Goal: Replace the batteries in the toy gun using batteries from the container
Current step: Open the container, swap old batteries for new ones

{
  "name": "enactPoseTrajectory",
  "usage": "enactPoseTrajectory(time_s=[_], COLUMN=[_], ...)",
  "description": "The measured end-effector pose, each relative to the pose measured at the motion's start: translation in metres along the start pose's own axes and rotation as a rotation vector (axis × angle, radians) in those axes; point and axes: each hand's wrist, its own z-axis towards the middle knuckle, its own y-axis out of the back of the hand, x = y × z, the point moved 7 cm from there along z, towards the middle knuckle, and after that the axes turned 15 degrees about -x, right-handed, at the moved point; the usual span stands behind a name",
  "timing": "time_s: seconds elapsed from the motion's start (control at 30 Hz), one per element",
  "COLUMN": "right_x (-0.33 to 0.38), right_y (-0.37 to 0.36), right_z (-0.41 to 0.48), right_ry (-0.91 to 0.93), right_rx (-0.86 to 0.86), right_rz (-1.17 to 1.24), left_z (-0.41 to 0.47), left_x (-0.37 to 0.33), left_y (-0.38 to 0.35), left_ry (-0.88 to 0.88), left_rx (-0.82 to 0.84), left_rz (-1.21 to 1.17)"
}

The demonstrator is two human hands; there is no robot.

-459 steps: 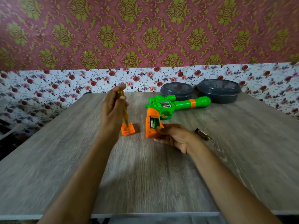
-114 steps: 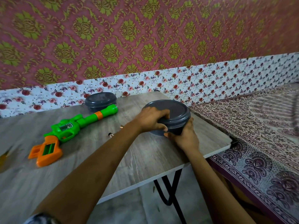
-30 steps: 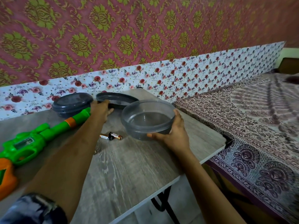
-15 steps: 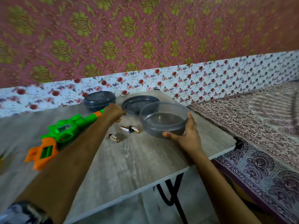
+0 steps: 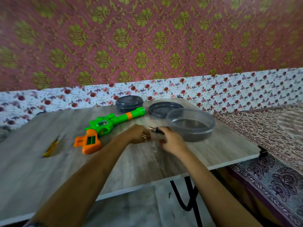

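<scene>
- Grey wood-grain table (image 5: 49,169): the green and orange plastic toy gun (image 5: 105,125) lies on its side on it, and we place everything else from that gun
- Clear grey round plastic container (image 5: 190,126) stands open to the right of the gun's muzzle and looks empty to us
- Its dark grey round lid (image 5: 164,108) lies flat just right of the muzzle; a second dark container (image 5: 128,104), lidded, sits just behind the muzzle
- Left hand (image 5: 139,134) and right hand (image 5: 172,141) are close together right of the gun's body; through the blur we cannot tell whether either pinches anything
- Blurred yellow screwdriver (image 5: 50,147) lies left of the grip
- Small orange cover (image 5: 78,141) rests against the grip
- Small dark batteries (image 5: 155,129) lie between the gun and the open container
- We judge the bay and container opened; loading cells and refitting the cover remain
</scene>
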Motion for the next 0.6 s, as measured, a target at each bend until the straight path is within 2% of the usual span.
enactPoseTrajectory(time_s=[0.1, 0.2, 0.33, 0.43, 0.6], right_x=[0.003, -0.004, -0.003, 0.005, 0.015], right_y=[-0.031, -0.049, -0.056, -0.048, -0.039], right_z=[0.022, 0.038, 0.047, 0.049, 0.056], right_ry=[0.021, -0.003, -0.015, 0.050, 0.067], right_rx=[0.149, 0.194, 0.104, -0.001, -0.017], right_rz=[-0.091, -0.198, -0.244, -0.325, -0.389], left_z=[-0.005, -0.010, -0.007, 0.000, 0.003], left_x=[0.012, 0.027, 0.039, 0.042, 0.042], left_y=[-0.002, 0.000, -0.004, -0.006, -0.004], left_ry=[0.000, 0.002, 0.047, 0.052, 0.064], left_rx=[-0.064, -0.163, -0.274, -0.252, -0.297], left_rz=[-0.049, -0.112, -0.232, -0.271, -0.231])
